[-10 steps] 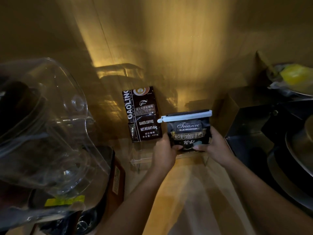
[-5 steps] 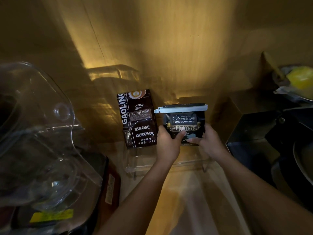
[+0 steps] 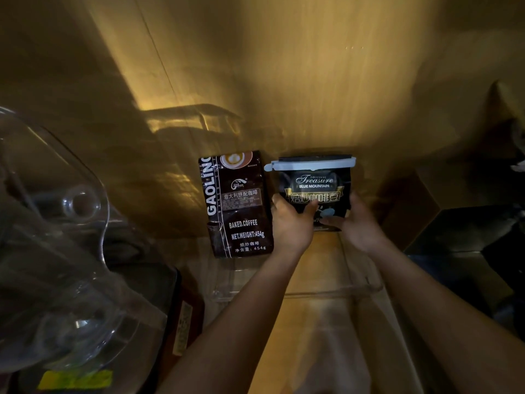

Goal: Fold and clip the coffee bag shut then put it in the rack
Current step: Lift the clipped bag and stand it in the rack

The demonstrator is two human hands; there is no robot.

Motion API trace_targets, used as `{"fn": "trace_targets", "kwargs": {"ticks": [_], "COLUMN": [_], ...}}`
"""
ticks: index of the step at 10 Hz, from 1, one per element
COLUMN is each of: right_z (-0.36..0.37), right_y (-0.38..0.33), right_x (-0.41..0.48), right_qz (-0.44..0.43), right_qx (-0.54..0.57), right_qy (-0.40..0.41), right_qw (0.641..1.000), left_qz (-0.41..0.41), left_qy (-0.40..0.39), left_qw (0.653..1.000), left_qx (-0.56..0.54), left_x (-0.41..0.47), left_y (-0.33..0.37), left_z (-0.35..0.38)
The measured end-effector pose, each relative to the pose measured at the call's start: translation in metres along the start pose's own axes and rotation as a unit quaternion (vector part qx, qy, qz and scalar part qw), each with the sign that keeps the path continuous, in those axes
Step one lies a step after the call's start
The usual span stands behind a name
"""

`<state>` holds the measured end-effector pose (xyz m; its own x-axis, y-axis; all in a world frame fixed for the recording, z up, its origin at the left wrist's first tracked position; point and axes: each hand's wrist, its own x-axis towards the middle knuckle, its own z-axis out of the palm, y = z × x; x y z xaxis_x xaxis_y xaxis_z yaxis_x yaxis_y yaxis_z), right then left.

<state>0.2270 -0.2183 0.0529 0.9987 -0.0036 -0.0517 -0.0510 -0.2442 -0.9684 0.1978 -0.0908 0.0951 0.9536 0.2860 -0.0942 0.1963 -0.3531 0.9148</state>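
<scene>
At far left: large clear plastic vessel (image 3: 56, 251), curved, close to the camera and out of focus, with a dark appliance (image 3: 159, 302) beneath it bearing a yellow label (image 3: 75, 379). Centre left: tall dark bag marked GAOLING (image 3: 238, 204), upright against the wooden back wall (image 3: 284, 81), standing in the left part of a clear acrylic rack (image 3: 326, 292) on the table (image 3: 326, 351). Just right of it: left hand (image 3: 292, 223), curled around the left edge of the coffee bag (image 3: 314, 191), thumb across the front. Coffee bag: black, marked Treasure Blue Mountain, upright, top folded over and held under a pale clip (image 3: 311, 165) running its full width; it sits at the back of the rack, beside the GAOLING bag. Right hand (image 3: 358, 226): closed on the bag's right edge, thumb on the lower front. At far right: dark, indistinct objects, unidentifiable.
</scene>
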Motion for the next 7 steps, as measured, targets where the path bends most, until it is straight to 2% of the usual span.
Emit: {"fn": "trace_targets", "kwargs": {"ticks": [1, 3, 4, 5, 6, 7], "right_z": [0.0, 0.0, 0.0, -0.003, -0.008, -0.012], "right_y": [0.0, -0.004, -0.007, -0.014, -0.018, -0.028], "right_x": [0.004, 0.006, 0.003, -0.006, -0.02, -0.039], "right_qz": [0.001, 0.006, 0.025, 0.026, 0.022, -0.076], "right_qx": [0.004, 0.014, -0.026, -0.063, -0.15, -0.204], "right_qy": [-0.002, -0.032, -0.026, 0.013, 0.086, 0.152], "right_qw": [1.0, 0.999, 0.999, 0.998, 0.985, 0.964], "left_qz": [0.005, -0.014, -0.023, -0.029, -0.023, 0.01], "left_qy": [0.005, -0.032, -0.038, -0.037, -0.009, -0.003], "left_qw": [1.0, 0.999, 0.999, 0.998, 0.999, 1.0], "left_qx": [0.01, 0.017, 0.031, 0.041, 0.02, 0.014], "left_x": [0.004, 0.012, 0.008, -0.002, -0.012, -0.024], "left_y": [0.001, 0.004, 0.005, 0.006, 0.008, 0.016], "left_z": [0.002, -0.003, -0.005, -0.008, -0.01, -0.014]}}
